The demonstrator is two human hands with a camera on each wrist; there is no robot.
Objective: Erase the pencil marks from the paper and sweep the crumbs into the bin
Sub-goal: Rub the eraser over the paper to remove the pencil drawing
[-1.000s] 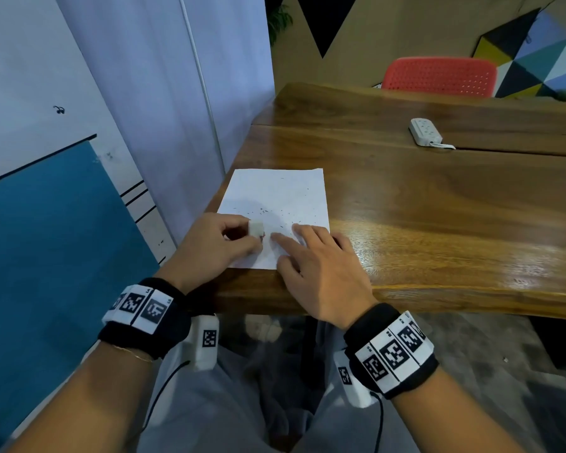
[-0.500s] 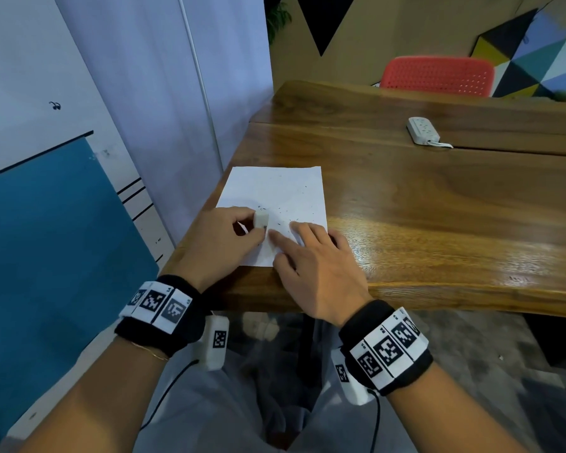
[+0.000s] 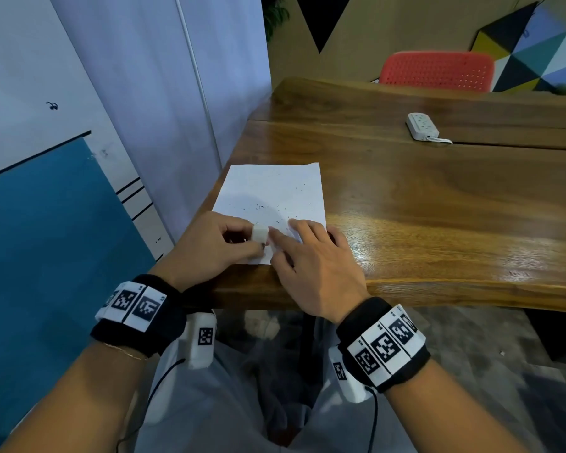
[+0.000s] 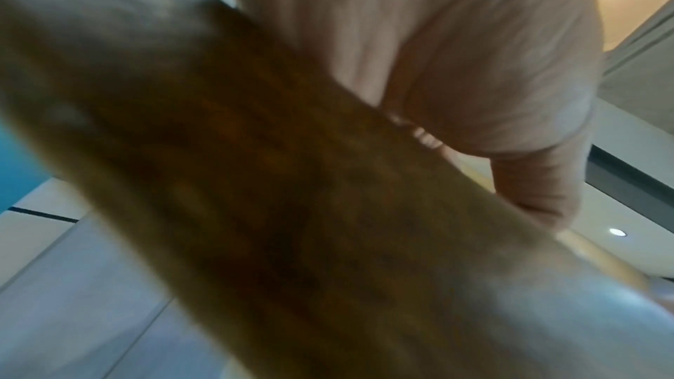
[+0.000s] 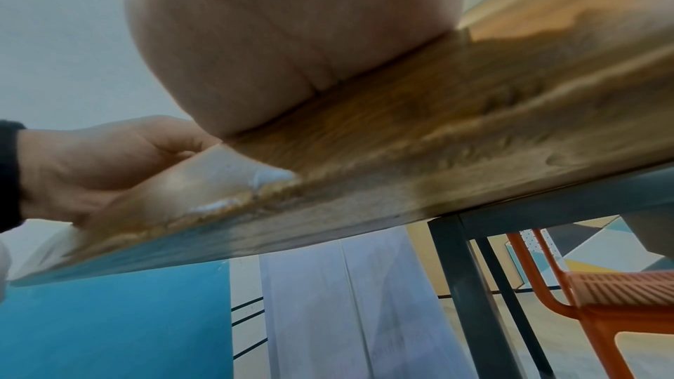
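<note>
A white sheet of paper [image 3: 272,194] lies at the near left corner of the wooden table [image 3: 438,204], sprinkled with small dark eraser crumbs [image 3: 258,207]. My left hand [image 3: 216,246] pinches a small white eraser [image 3: 260,232] between thumb and fingers and holds it on the paper's near edge. Flat on the paper's near right corner, my right hand [image 3: 311,256] presses down with straight fingers just right of the eraser. The wrist views are blurred: the right one shows my palm [image 5: 291,39] on the table edge and the left hand [image 5: 94,166]. No bin is in view.
A white power strip [image 3: 422,125] lies on the far part of the table. A red chair [image 3: 438,71] stands behind the table. A pale wall panel [image 3: 164,109] runs close along the table's left side. My lap in grey trousers [image 3: 242,403] is under the near edge.
The left hand has kept rubbing the eraser on the near part of the paper, shifting it slightly right toward the right fingers. The right hand has stayed pressing the paper.
</note>
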